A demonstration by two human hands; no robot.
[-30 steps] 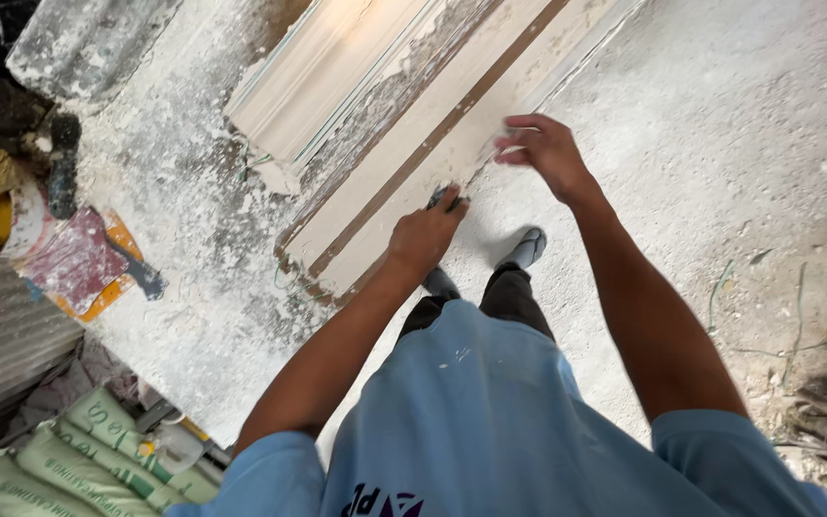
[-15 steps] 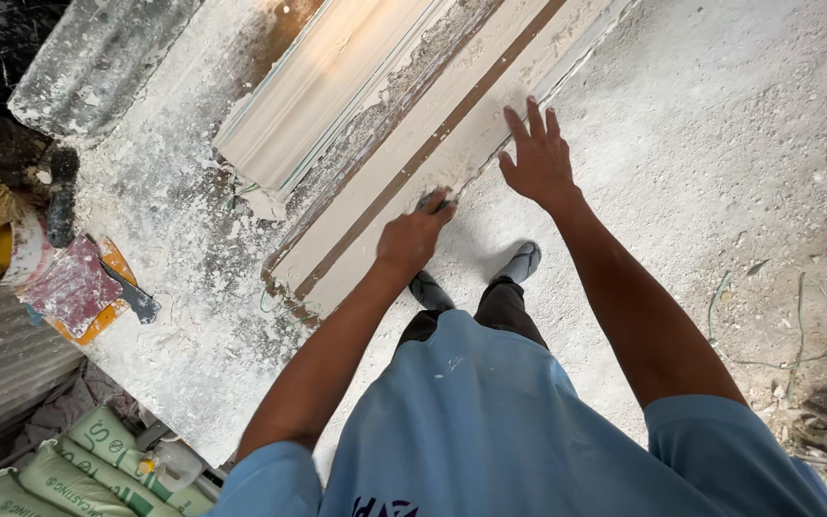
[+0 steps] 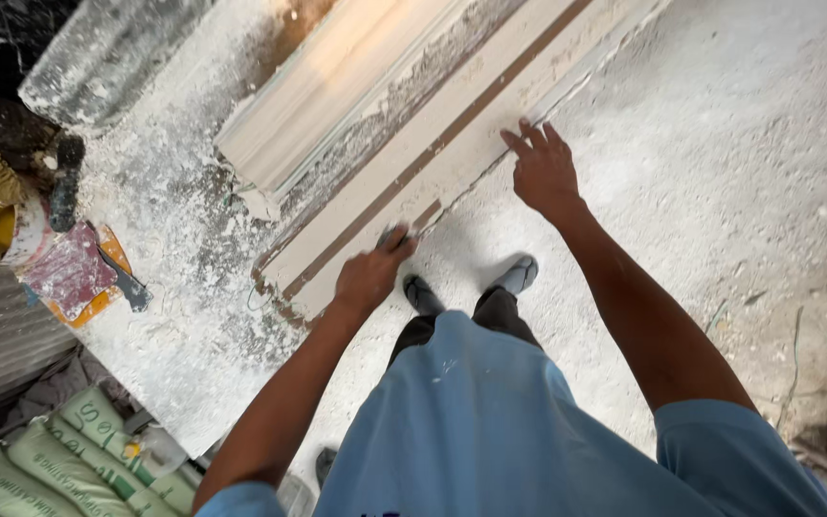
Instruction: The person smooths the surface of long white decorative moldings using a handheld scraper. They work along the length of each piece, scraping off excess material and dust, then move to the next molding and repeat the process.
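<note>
— On the slab (image 3: 174, 316), near its front edge, where are your hands?

— Both on the long board (image 3: 452, 163) that lies slantwise across it. My left hand (image 3: 368, 276) sits at the board's near end, fingers curled shut round a small dark tool (image 3: 394, 233) pressed to the board's face. I can't tell what sort of tool; only its tip shows.

— And the right?

— My right hand (image 3: 543, 170) lies further up, fingers spread flat, holding nothing, palm on the board's edge towards the floor (image 3: 720, 191).

— What else is on the slab?

— A pale moulding (image 3: 337, 105) lies just beside the board, parallel to it, on the far side. White dust covers everything. At the left edge there's a trowel (image 3: 126, 278) on a stained orange pad (image 3: 74, 278), well apart from my hands, with a bucket (image 3: 2, 225) just beyond it.

— Below that?

— Green sacks (image 3: 69, 460) stacked at the bottom left corner. My shoes (image 3: 471, 285) stand on the floor, close against the board's near end.
</note>
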